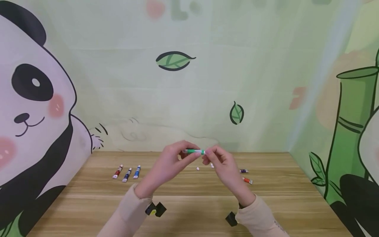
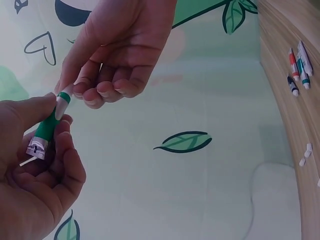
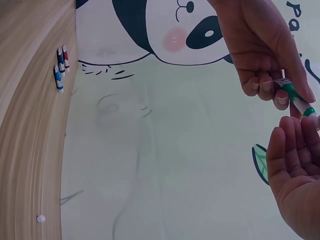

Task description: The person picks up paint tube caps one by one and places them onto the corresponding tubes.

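Left wrist view: left hand [image 2: 50, 192] grips a slim, crimped green tube [image 2: 46, 128] while right hand [image 2: 120, 45] pinches its white cap [image 2: 69, 90].

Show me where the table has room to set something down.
Bare tabletop lies between the sleeves, nearer than the held green tube, and from the tubes on the right to the right edge. Crowded: those tubes, the three left tubes, and around the small white pieces.

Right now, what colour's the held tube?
Paint tube: mostly green, part white; clearest in left wrist view.
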Demonstrator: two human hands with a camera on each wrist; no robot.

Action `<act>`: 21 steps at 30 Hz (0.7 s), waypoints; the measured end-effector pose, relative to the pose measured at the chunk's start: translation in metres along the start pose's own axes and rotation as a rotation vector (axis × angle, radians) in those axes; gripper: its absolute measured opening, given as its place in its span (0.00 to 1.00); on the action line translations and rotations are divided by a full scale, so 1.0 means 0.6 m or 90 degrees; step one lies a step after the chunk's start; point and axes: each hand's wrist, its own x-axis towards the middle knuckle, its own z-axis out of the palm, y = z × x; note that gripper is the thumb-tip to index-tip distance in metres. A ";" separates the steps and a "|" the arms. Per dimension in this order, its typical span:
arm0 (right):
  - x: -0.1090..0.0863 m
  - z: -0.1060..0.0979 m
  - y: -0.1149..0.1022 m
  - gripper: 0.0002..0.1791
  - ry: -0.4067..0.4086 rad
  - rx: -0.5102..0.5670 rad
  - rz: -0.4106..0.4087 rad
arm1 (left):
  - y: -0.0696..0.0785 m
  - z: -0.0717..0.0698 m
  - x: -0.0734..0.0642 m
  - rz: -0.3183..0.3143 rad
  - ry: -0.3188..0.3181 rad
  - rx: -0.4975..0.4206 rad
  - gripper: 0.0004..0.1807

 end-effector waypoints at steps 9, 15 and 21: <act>-0.002 0.000 0.000 0.15 -0.013 -0.004 0.022 | 0.000 0.004 -0.002 0.030 0.022 -0.009 0.09; -0.001 -0.001 0.001 0.17 -0.007 0.015 0.019 | 0.005 0.005 -0.001 0.001 0.025 -0.047 0.10; -0.001 -0.002 0.002 0.18 -0.012 0.009 0.016 | 0.006 0.006 -0.001 0.007 0.027 -0.063 0.10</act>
